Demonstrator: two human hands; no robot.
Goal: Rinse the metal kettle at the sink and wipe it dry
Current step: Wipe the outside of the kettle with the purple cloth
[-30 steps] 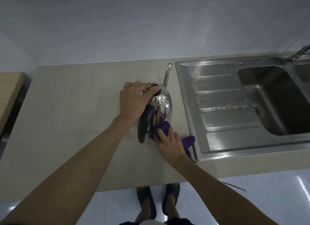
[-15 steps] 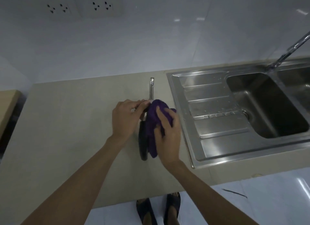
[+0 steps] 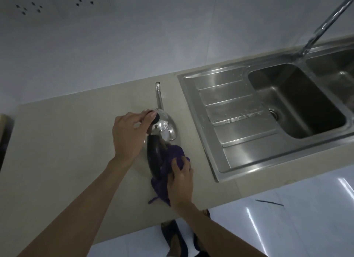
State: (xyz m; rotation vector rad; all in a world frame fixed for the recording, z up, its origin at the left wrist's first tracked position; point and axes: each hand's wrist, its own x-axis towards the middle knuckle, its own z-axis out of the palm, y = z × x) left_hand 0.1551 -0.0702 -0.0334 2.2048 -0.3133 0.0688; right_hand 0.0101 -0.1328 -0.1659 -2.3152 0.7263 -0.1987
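A shiny metal kettle (image 3: 166,128) with a long thin spout and a black handle (image 3: 154,157) stands on the beige counter (image 3: 63,141), just left of the sink. My left hand (image 3: 128,134) grips the black knob on its lid from above. A purple cloth (image 3: 168,170) is bunched in my right hand (image 3: 180,182), pressed against the near side of the kettle beside the handle. Much of the kettle's lower near side is hidden by the cloth and handle.
A steel sink (image 3: 298,103) with a ribbed, wet draining board (image 3: 235,115) lies to the right, with a tap (image 3: 325,21) over it. Wall sockets (image 3: 57,3) sit at the upper left. The counter's front edge is near my feet (image 3: 176,237).
My right hand has drawn the cloth down from the top of the kettle to its near side by the handle, uncovering the lid. My left hand stays on the knob.
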